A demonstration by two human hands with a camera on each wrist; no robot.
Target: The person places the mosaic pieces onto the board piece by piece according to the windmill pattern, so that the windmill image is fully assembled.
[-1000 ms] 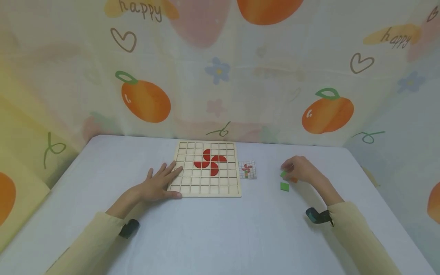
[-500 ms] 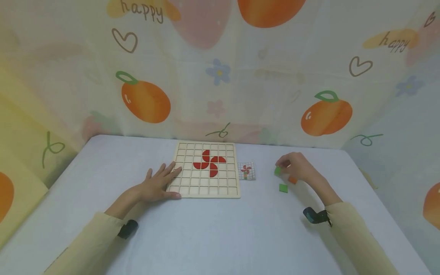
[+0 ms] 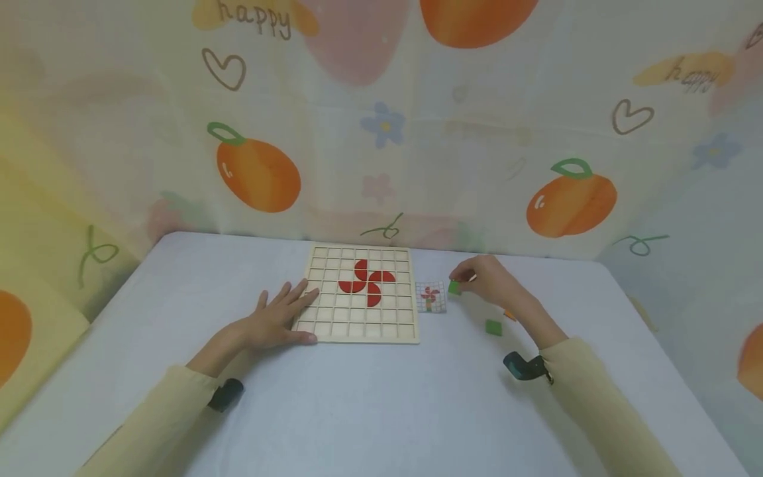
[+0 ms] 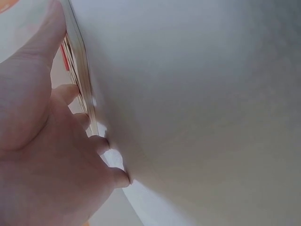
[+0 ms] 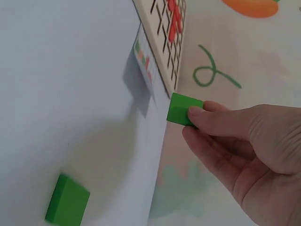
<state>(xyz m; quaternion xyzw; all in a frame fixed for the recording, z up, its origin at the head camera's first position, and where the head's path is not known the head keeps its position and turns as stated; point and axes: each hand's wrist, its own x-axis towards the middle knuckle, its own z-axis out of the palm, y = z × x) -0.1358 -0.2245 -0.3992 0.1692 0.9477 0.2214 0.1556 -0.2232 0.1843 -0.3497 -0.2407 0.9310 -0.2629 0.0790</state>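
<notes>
My left hand (image 3: 271,320) lies with fingers spread at the left edge of a wooden grid board (image 3: 322,320), its fingertips on the frame; in the left wrist view the thumb and fingers (image 4: 98,144) reach along the board's edge. Four-lobed like a pinwheel, several red quarter-round pieces (image 3: 374,295) sit in the board's cells. My right hand (image 3: 491,278) pinches a green square tile (image 5: 181,109) between thumb and fingers, raised above the table just right of a small pattern card (image 3: 431,297). That card leans by the board's right edge and shows a red pinwheel.
A second green tile (image 3: 493,327) lies on the white table (image 3: 381,411), below the right hand. Beside it an orange piece (image 3: 509,315) is partly covered by the right forearm. A printed curtain (image 3: 334,165) hangs behind the table's far edge.
My right hand has lifted the green tile off the table and carried it left toward the card, uncovering part of the orange piece. The left hand stays on the board.
</notes>
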